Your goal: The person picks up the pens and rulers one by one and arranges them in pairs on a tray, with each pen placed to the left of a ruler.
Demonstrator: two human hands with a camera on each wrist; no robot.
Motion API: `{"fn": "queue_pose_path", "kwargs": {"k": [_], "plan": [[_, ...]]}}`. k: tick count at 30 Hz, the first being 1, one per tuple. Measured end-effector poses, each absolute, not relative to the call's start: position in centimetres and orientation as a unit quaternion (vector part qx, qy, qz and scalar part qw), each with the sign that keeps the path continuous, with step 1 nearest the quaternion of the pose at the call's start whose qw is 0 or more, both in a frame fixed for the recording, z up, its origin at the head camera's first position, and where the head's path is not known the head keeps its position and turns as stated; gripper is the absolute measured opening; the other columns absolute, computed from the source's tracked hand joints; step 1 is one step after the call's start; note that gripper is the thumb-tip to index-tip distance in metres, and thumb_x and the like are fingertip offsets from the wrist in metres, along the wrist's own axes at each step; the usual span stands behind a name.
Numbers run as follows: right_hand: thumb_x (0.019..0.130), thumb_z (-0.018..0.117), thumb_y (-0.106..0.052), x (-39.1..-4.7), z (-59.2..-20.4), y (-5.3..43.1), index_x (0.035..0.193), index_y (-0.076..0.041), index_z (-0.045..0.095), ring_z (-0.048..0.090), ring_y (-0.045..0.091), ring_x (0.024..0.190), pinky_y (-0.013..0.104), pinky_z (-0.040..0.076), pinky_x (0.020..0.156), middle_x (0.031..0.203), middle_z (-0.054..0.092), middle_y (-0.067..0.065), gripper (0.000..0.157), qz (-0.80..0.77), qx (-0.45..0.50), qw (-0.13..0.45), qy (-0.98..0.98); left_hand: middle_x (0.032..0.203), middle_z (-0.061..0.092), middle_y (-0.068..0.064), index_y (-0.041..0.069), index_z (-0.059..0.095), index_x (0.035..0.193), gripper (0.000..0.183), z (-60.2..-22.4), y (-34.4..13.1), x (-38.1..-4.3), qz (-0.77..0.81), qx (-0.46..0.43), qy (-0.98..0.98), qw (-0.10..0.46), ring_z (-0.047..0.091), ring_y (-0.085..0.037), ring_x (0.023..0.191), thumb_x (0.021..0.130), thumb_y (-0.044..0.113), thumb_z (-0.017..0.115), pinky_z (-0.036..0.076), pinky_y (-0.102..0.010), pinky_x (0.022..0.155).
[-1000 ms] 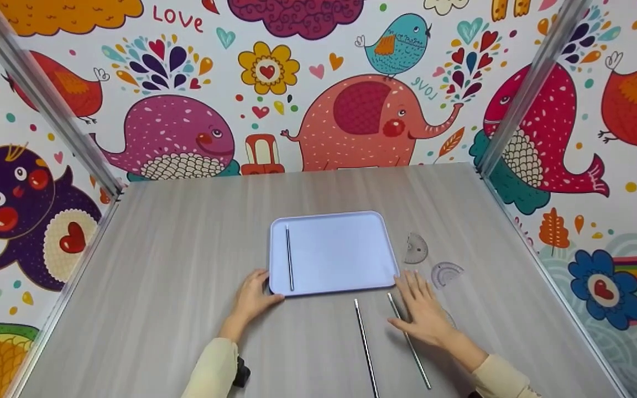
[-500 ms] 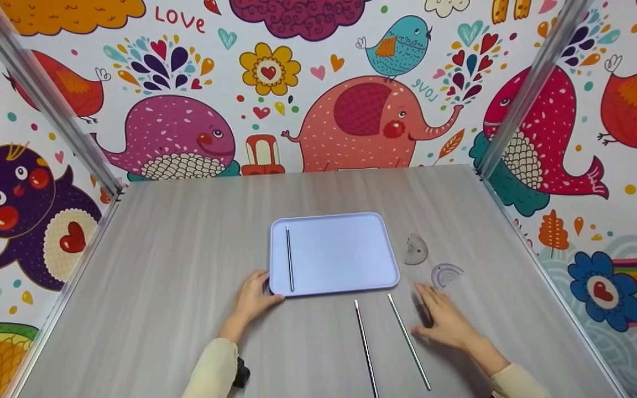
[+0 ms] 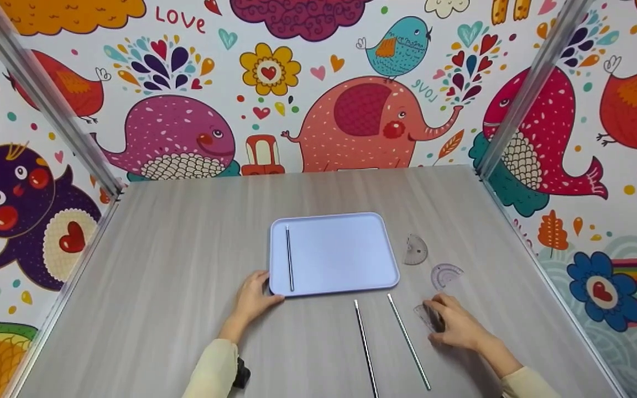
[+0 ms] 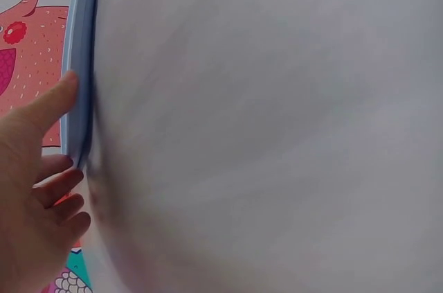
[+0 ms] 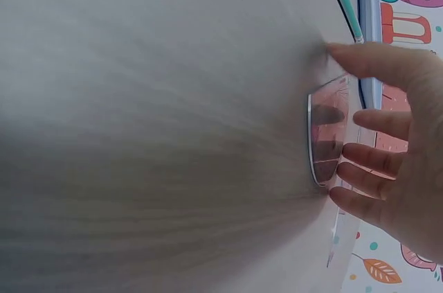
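At the near left corner of a pale lilac tray (image 3: 346, 251), my left hand (image 3: 252, 298) holds the rim. In the left wrist view its thumb lies against the tray's side (image 4: 79, 50), fingers bent at the corner. My right hand (image 3: 458, 325) hovers around a clear protractor (image 3: 422, 316) on the table. The right wrist view has this clear piece (image 5: 327, 134) between the spread thumb and fingers. The palm hides part of it; whether the fingertips touch it I cannot tell. Two more clear protractors, one upper (image 3: 417, 250) and one lower (image 3: 447, 275), lie right of the tray.
One dark pencil-like stick (image 3: 290, 260) lies in the tray's left side. A black-and-silver stick (image 3: 365, 345) and a green stick (image 3: 410, 342) lie on the wood-grain table (image 3: 186, 232) in front. Patterned walls and metal posts (image 3: 528, 83) border the table.
My right hand has left the tray's near right corner, moving right and toward me to the nearest protractor, its fingers now more bent. My left hand stays at the tray's corner.
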State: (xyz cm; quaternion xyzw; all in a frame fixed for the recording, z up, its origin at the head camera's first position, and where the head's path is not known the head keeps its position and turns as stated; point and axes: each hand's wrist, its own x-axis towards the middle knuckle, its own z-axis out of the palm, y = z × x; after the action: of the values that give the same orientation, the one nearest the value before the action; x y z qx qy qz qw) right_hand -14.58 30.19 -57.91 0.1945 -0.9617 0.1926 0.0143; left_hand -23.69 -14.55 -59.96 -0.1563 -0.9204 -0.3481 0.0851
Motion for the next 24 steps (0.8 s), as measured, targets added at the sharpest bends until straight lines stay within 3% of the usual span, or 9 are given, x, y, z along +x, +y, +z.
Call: {"fn": "queue_pose_path", "kwargs": {"k": [8,18,24], "plan": [[0.056,0.08,-0.008,-14.46,-57.78,29.91,0.105,0.01,0.06,0.048,0.023,0.089,0.041,0.046,0.075,0.095,0.051,0.006,0.056,0.226,0.164,0.007,-0.96,0.108,0.057,-0.025,-0.013,0.058,0.108,0.063,-59.85,-14.51,-23.63,-0.352,-0.157,-0.919,0.079,0.053,-0.039,0.102,0.062,0.024,0.08,0.041,-0.048,0.091],[0.05,0.083,-0.007,-14.89,-57.76,30.06,0.084,-0.006,0.056,0.048,0.021,0.082,0.037,0.043,0.07,0.084,0.049,0.0,0.043,0.254,0.15,0.004,-0.955,0.107,0.057,-0.024,-0.012,0.058,0.108,0.063,-59.85,-14.59,-23.66,-0.347,-0.157,-0.921,0.081,0.053,-0.039,0.101,0.062,0.024,0.081,0.042,-0.048,0.091],[0.054,0.082,-0.008,-15.09,-57.42,30.43,0.085,-0.006,0.052,0.046,0.014,0.074,0.028,0.041,0.062,0.08,0.05,0.002,0.044,0.294,0.161,-0.033,-0.942,0.108,0.057,-0.023,-0.012,0.058,0.108,0.063,-59.69,-14.6,-23.64,-0.345,-0.156,-0.922,0.076,0.053,-0.037,0.103,0.062,0.024,0.081,0.042,-0.046,0.091]]}}
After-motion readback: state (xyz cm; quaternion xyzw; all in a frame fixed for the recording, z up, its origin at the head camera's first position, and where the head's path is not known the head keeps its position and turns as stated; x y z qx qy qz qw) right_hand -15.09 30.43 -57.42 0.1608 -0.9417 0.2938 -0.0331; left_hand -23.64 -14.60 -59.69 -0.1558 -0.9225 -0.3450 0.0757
